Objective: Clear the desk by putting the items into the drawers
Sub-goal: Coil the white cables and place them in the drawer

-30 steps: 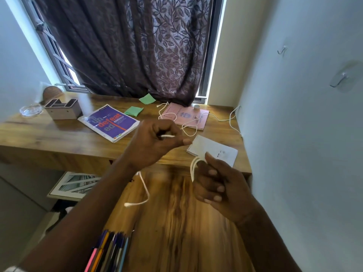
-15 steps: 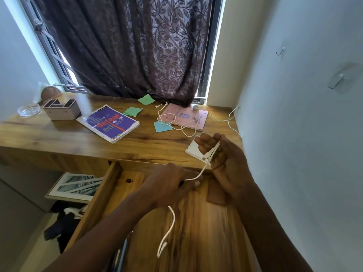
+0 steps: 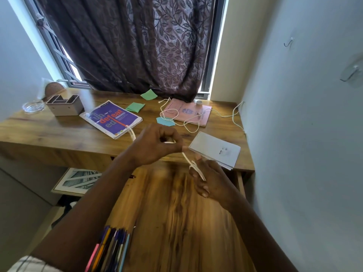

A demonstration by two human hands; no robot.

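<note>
Task partway, by my reckoning. Drawer (image 3: 176, 222) stands open below the desk (image 3: 59, 134) edge, with pens (image 3: 110, 250) lying at its near left. Left on the desk: purple book (image 3: 112, 118), pink booklet (image 3: 188, 111), notepad (image 3: 215, 148), sticky notes (image 3: 135, 107), loose cable (image 3: 170, 114), organizer (image 3: 64, 105). White cord (image 3: 186, 158) hangs over the drawer between the hands. Left hand (image 3: 155, 146) pinches it with curled fingers. Right hand (image 3: 210, 179) holds loops wound over bent fingers. Cord thin, limp, its free end blurred beside the book.
</note>
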